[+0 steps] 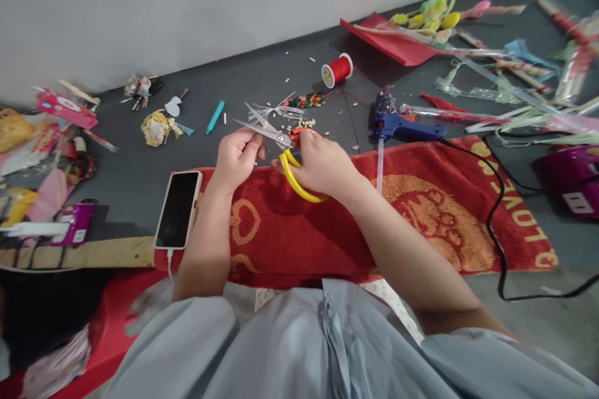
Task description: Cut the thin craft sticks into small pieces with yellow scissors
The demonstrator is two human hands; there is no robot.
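Observation:
My right hand grips a pair of scissors with yellow and orange handles. Their blades point left, parted, over my left hand. The left thumb and fingers pinch together close under the blades; whatever they hold is too small to make out. Just beyond the blades lies a bunch of thin white strips, with small pale cut bits scattered to its right. A patterned red and green piece sits behind them. Both wrists are above a red towel.
A phone on a cable lies left of my forearm. A teal pen-like stick, a spool of red thread and a blue glue gun lie on the dark table. Wrapped sticks crowd the right; a black cord crosses the towel.

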